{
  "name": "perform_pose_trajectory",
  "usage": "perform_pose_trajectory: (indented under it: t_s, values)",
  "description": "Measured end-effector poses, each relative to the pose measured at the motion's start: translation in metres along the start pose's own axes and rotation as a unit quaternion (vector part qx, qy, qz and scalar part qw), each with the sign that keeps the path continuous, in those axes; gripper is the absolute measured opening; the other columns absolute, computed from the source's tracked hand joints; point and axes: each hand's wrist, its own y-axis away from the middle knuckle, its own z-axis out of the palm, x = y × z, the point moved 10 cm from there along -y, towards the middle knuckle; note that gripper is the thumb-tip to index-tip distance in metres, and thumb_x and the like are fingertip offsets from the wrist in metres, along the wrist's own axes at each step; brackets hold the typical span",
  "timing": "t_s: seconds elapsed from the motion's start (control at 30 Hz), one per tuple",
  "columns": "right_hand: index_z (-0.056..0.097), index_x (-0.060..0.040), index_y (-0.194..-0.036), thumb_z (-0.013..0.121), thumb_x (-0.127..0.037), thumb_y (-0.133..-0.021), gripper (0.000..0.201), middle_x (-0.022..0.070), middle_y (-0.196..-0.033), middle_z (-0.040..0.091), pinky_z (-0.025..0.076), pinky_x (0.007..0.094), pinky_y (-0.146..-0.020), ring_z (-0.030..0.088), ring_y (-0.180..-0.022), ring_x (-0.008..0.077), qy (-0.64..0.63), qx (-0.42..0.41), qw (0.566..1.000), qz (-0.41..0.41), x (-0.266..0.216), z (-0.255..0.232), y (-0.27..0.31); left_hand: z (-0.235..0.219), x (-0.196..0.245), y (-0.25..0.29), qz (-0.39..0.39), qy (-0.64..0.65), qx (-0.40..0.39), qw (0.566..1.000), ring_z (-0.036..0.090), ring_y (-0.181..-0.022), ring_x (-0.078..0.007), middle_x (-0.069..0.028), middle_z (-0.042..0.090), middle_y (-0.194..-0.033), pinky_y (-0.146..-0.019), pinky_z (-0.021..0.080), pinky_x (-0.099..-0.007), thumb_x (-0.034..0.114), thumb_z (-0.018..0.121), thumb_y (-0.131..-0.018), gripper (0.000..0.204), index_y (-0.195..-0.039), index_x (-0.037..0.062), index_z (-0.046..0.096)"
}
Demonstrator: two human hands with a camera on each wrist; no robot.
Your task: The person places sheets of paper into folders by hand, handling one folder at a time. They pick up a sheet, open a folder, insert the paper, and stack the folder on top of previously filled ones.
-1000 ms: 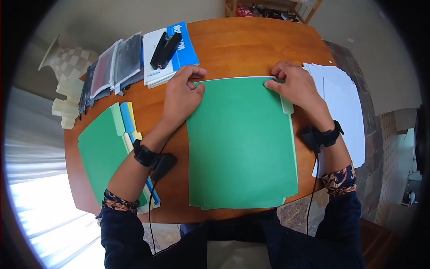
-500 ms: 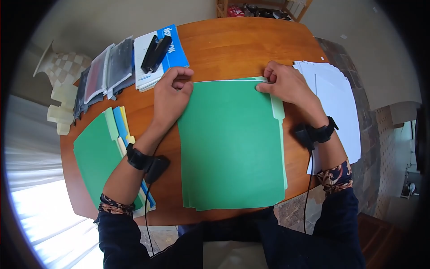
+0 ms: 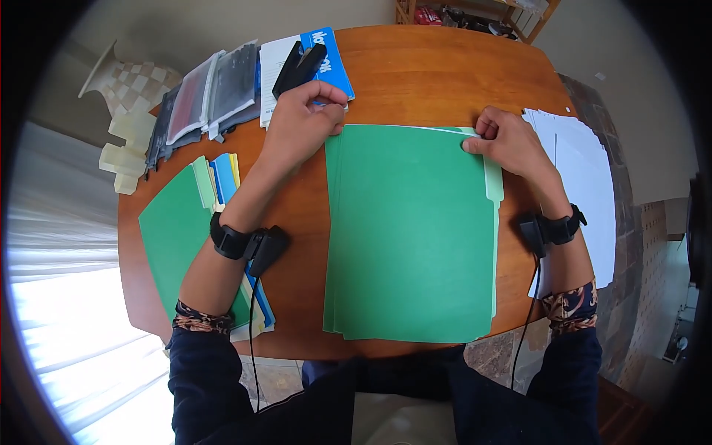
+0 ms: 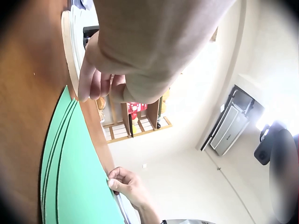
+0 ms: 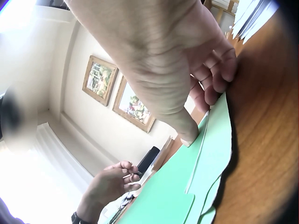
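A stack of green folders point(image 3: 415, 237) lies in front of the person, with several offset edges along its left side. Its upper right corner is pinched by the right hand point(image 3: 515, 144), thumb on top and fingers behind the edge; the right wrist view shows the thumb on the green folder point(image 5: 163, 186). Beside the upper left corner is the left hand point(image 3: 300, 126), fingers loosely bent and holding nothing; in the left wrist view its fingertips are just off the folder corners point(image 4: 70, 112).
Another stack of green, blue and yellow folders point(image 3: 174, 230) lies at the left. Behind are zip pouches point(image 3: 230, 89), a notebook point(image 3: 337, 67) and a black stapler point(image 3: 297, 70). White papers point(image 3: 586, 185) lie at the right; a patterned vase point(image 3: 141, 81) stands beyond the table's left side.
The left hand has moved up and off the left edge of the folders. The top folder has shifted right over those under it, so more edges show at the left. The head view has also shifted.
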Motion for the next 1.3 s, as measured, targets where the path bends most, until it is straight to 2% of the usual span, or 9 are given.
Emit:
perform_pose_trajectory:
  t_s: [0.07, 0.27, 0.57, 1.1, 1.3]
  values:
    - [0.068, -0.0066, -0.091, 0.082, -0.038, -0.075, 0.038, 0.0074, -0.083, 0.067, 0.049, 0.0351, -0.070, 0.065, -0.079, 0.0218, -0.004, -0.002, 1.000, 0.000, 0.000, 0.001, -0.001, 0.004, -0.001, 0.001, -0.023, 0.036, -0.011, 0.999, 0.065, -0.078, -0.0115, -0.0057, 0.066, -0.088, -0.072, 0.057, -0.0263, 0.004, 0.060, -0.088, 0.014, -0.100, -0.0011, 0.064]
    - [0.068, -0.0065, -0.091, 0.083, -0.036, -0.075, 0.037, 0.0064, -0.081, 0.066, 0.049, 0.0343, -0.069, 0.063, -0.077, 0.0206, -0.009, 0.006, 1.000, -0.004, 0.001, 0.001, -0.002, 0.007, -0.007, 0.002, -0.052, 0.027, -0.020, 0.998, 0.064, -0.088, -0.0106, -0.0037, 0.066, -0.097, -0.075, 0.058, -0.0274, 0.006, 0.060, -0.088, 0.015, -0.101, 0.0009, 0.066]
    - [0.067, -0.0062, -0.090, 0.084, -0.036, -0.075, 0.037, 0.0064, -0.081, 0.065, 0.049, 0.0344, -0.069, 0.062, -0.077, 0.0206, -0.007, 0.014, 1.000, -0.003, 0.003, 0.001, -0.002, 0.010, -0.010, 0.003, -0.084, 0.068, -0.034, 0.994, 0.065, -0.090, -0.0108, -0.0029, 0.067, -0.097, -0.076, 0.058, -0.0275, 0.006, 0.060, -0.088, 0.016, -0.102, 0.0019, 0.067]
    - [0.066, -0.0044, -0.089, 0.084, -0.033, -0.074, 0.037, 0.0067, -0.079, 0.064, 0.048, 0.0343, -0.068, 0.061, -0.074, 0.0204, -0.017, 0.012, 1.000, -0.001, 0.001, 0.000, -0.002, 0.006, -0.011, 0.001, -0.073, 0.061, -0.020, 0.995, 0.064, -0.089, -0.0101, -0.0020, 0.067, -0.095, -0.074, 0.057, -0.0257, 0.007, 0.061, -0.087, 0.017, -0.103, 0.0024, 0.066]
    - [0.066, -0.0044, -0.089, 0.084, -0.033, -0.074, 0.037, 0.0067, -0.078, 0.064, 0.048, 0.0343, -0.068, 0.061, -0.074, 0.0204, -0.025, 0.008, 1.000, -0.005, 0.003, 0.001, -0.003, 0.007, -0.014, 0.001, -0.091, 0.166, -0.015, 0.982, 0.063, -0.089, -0.0095, -0.0025, 0.067, -0.096, -0.078, 0.052, -0.0249, 0.012, 0.065, -0.088, 0.020, -0.107, 0.0039, 0.065]
